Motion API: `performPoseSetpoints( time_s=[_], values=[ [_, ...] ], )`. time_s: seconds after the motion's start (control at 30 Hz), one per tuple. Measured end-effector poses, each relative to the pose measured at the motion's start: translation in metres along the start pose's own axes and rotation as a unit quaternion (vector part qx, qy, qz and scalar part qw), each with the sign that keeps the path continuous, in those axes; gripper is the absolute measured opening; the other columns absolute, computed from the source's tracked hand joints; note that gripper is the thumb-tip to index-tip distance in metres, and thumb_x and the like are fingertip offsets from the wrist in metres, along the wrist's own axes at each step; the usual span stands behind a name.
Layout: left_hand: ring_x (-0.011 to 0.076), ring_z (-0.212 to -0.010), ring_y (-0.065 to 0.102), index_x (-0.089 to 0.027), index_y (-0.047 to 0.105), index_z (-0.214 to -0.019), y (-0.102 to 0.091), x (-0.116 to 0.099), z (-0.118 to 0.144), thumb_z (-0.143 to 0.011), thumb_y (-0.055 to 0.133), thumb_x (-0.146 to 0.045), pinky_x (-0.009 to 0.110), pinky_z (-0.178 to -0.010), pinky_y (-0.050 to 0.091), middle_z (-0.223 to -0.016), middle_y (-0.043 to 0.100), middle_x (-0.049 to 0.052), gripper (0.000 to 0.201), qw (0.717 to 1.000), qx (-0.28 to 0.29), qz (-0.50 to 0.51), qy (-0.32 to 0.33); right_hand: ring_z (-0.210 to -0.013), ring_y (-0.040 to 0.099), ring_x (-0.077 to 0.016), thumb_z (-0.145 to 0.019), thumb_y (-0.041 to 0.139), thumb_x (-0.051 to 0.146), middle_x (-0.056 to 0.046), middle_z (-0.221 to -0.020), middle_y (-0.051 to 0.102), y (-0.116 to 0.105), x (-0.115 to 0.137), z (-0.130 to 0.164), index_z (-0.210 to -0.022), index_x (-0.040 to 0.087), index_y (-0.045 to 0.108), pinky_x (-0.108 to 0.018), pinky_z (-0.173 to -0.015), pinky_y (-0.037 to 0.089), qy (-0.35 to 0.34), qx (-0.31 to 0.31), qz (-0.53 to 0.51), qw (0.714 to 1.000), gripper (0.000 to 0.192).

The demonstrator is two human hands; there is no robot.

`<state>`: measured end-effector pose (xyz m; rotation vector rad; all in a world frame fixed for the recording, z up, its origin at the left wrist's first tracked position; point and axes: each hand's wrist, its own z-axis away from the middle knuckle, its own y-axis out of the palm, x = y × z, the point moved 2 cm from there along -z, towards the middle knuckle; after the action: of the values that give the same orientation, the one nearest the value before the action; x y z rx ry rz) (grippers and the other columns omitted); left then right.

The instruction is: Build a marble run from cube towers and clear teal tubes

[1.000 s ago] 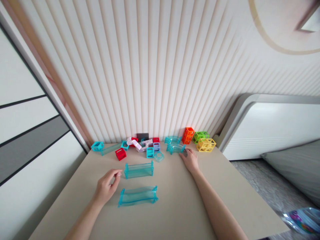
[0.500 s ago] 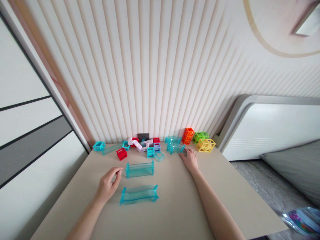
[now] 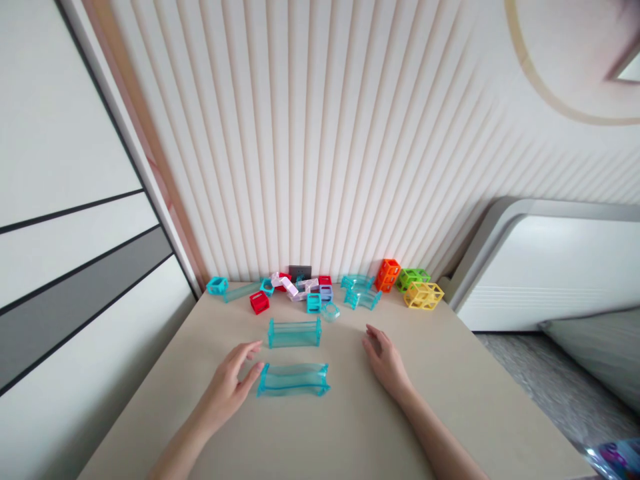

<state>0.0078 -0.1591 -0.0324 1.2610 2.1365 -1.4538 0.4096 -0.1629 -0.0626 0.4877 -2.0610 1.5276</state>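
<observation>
The right hand (image 3: 386, 360) had drawn back from the curved pieces (image 3: 361, 293), open and empty; the left hand (image 3: 233, 383), open, had moved beside the near clear track (image 3: 293, 379).

I get one view only, head-worn, looking forward and down across the bench (image 3: 450, 373) toward the ribbed wall (image 3: 320, 167). Wide lens, edges bend. It sits close above both forearms, left hand (image 3: 231, 383) and right hand (image 3: 386, 360) low in frame, toy pieces (image 3: 320, 293) farther off at the wall. Bed (image 3: 560, 267) at right edge, cabinet at left
</observation>
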Motion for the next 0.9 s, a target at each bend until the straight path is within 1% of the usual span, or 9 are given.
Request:
performPoseSetpoints(
  time_s=[0.07, 0.13, 0.27, 0.33, 0.4, 0.5, 0.6, 0.8, 0.9],
  values=[
    [0.0221, -0.096, 0.072, -0.026, 0.058, -0.132, 0.002, 0.000, 0.018, -0.092, 0.063, -0.039, 0.031, -0.079, 0.060, -0.114, 0.073, 0.009, 0.042, 0.999, 0.028, 0.013, -0.021, -0.115, 0.067, -0.0263, -0.094, 0.049, 0.045, -0.010, -0.122, 0.071, 0.002, 0.015, 0.024, -0.133, 0.023, 0.061, -0.039, -0.101, 0.052, -0.018, 0.041, -0.080, 0.996, 0.046],
    [0.0233, -0.103, 0.071, -0.026, 0.052, -0.140, 0.005, 0.002, 0.033, -0.090, 0.066, -0.038, 0.034, -0.083, 0.060, -0.124, 0.070, 0.011, 0.054, 0.997, 0.055, 0.033, -0.052, -0.120, 0.064, -0.0277, -0.094, 0.052, 0.050, -0.011, -0.127, 0.069, 0.003, 0.030, 0.045, -0.139, 0.026, 0.055, -0.044, -0.105, 0.050, -0.033, 0.084, -0.141, 0.986, 0.051],
    [0.0237, -0.108, 0.067, -0.026, 0.043, -0.148, 0.014, 0.005, 0.050, -0.087, 0.067, -0.036, 0.040, -0.094, 0.056, -0.134, 0.065, 0.011, 0.066, 0.986, 0.081, 0.060, -0.136, -0.129, 0.057, -0.0297, -0.089, 0.063, 0.051, -0.012, -0.137, 0.062, 0.009, 0.055, 0.069, -0.148, 0.025, 0.045, -0.050, -0.111, 0.043, -0.067, 0.149, -0.170, 0.972, 0.067],
    [0.0240, -0.108, 0.066, -0.026, 0.042, -0.149, 0.017, 0.006, 0.050, -0.085, 0.066, -0.034, 0.042, -0.096, 0.055, -0.134, 0.064, 0.010, 0.069, 0.981, 0.085, 0.067, -0.159, -0.131, 0.054, -0.0303, -0.084, 0.071, 0.046, -0.012, -0.139, 0.060, 0.015, 0.063, 0.072, -0.150, 0.025, 0.043, -0.050, -0.112, 0.041, -0.082, 0.167, -0.157, 0.970, 0.074],
    [0.0245, -0.106, 0.066, -0.025, 0.043, -0.148, 0.018, 0.006, 0.047, -0.083, 0.066, -0.033, 0.042, -0.095, 0.055, -0.135, 0.064, 0.010, 0.070, 0.979, 0.089, 0.075, -0.165, -0.132, 0.051, -0.0301, -0.079, 0.077, 0.039, -0.011, -0.140, 0.059, 0.022, 0.069, 0.072, -0.151, 0.026, 0.043, -0.049, -0.114, 0.040, -0.096, 0.178, -0.137, 0.970, 0.080],
    [0.0246, -0.104, 0.067, -0.025, 0.047, -0.146, 0.018, 0.006, 0.041, -0.080, 0.065, -0.032, 0.042, -0.095, 0.055, -0.130, 0.068, 0.010, 0.068, 0.978, 0.100, 0.089, -0.162, -0.132, 0.051, -0.0291, -0.075, 0.079, 0.028, -0.009, -0.139, 0.060, 0.030, 0.075, 0.069, -0.151, 0.026, 0.042, -0.048, -0.114, 0.039, -0.114, 0.184, -0.117, 0.969, 0.085],
    [0.0241, -0.101, 0.068, -0.025, 0.050, -0.143, 0.015, 0.005, 0.036, -0.078, 0.067, -0.031, 0.042, -0.095, 0.055, -0.124, 0.072, 0.008, 0.068, 0.975, 0.115, 0.102, -0.161, -0.129, 0.052, -0.0283, -0.076, 0.077, 0.023, -0.008, -0.137, 0.062, 0.033, 0.079, 0.067, -0.151, 0.026, 0.044, -0.046, -0.113, 0.040, -0.113, 0.187, -0.107, 0.970, 0.082],
    [0.0256, -0.106, 0.069, -0.024, 0.057, -0.136, 0.014, 0.009, 0.035, -0.077, 0.069, -0.031, 0.042, -0.098, 0.054, -0.130, 0.070, 0.008, 0.061, 0.968, 0.137, 0.124, -0.170, -0.124, 0.056, -0.0279, -0.078, 0.075, 0.023, -0.008, -0.130, 0.066, 0.032, 0.083, 0.064, -0.145, 0.024, 0.052, -0.045, -0.111, 0.042, -0.098, 0.184, -0.100, 0.973, 0.071],
    [0.0261, -0.104, 0.070, -0.023, 0.064, -0.127, 0.017, 0.011, 0.036, -0.077, 0.070, -0.032, 0.042, -0.097, 0.054, -0.119, 0.075, 0.007, 0.051, 0.968, 0.139, 0.115, -0.173, -0.124, 0.057, -0.0281, -0.078, 0.074, 0.023, -0.009, -0.129, 0.067, 0.031, 0.082, 0.064, -0.144, 0.024, 0.054, -0.044, -0.110, 0.043, -0.090, 0.186, -0.111, 0.972, 0.069]
  ],
)
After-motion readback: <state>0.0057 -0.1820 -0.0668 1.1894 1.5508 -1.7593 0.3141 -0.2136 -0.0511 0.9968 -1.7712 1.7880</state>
